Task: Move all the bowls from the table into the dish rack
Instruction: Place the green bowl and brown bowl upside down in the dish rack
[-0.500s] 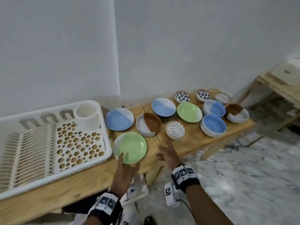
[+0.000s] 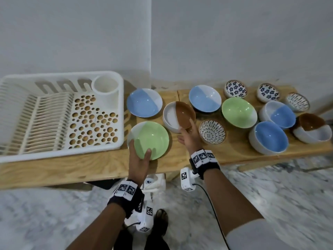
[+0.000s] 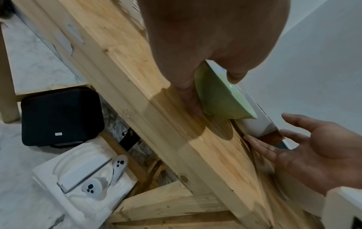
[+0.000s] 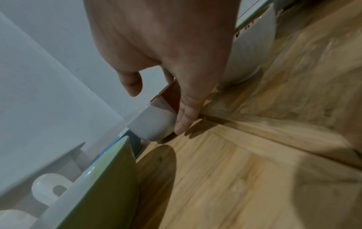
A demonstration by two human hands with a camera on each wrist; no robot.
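A green-and-white bowl (image 2: 151, 138) sits on the wooden table (image 2: 234, 152) just right of the white dish rack (image 2: 63, 74). My left hand (image 2: 140, 152) grips its near rim, thumb inside and fingers under the wall; the left wrist view shows the same grip on the bowl (image 3: 221, 99). My right hand (image 2: 187, 130) lies against the near side of a brown-and-white bowl (image 2: 173, 116). In the right wrist view its straight fingers (image 4: 184, 117) touch the bowl's wall (image 4: 154, 124) and the thumb hovers clear of the rim. Several more bowls stand to the right.
Blue-and-white bowls (image 2: 144, 103), a second green bowl (image 2: 238, 112) and small patterned bowls (image 2: 212, 132) fill the table's right half. The rack holds a white cup holder (image 2: 106, 87). Under the table lie a black case (image 3: 60, 116) and a white box with controllers (image 3: 82, 178).
My left hand has reached forward and taken hold of the green bowl's near rim. My right hand has moved from the table edge up to the brown-and-white bowl.
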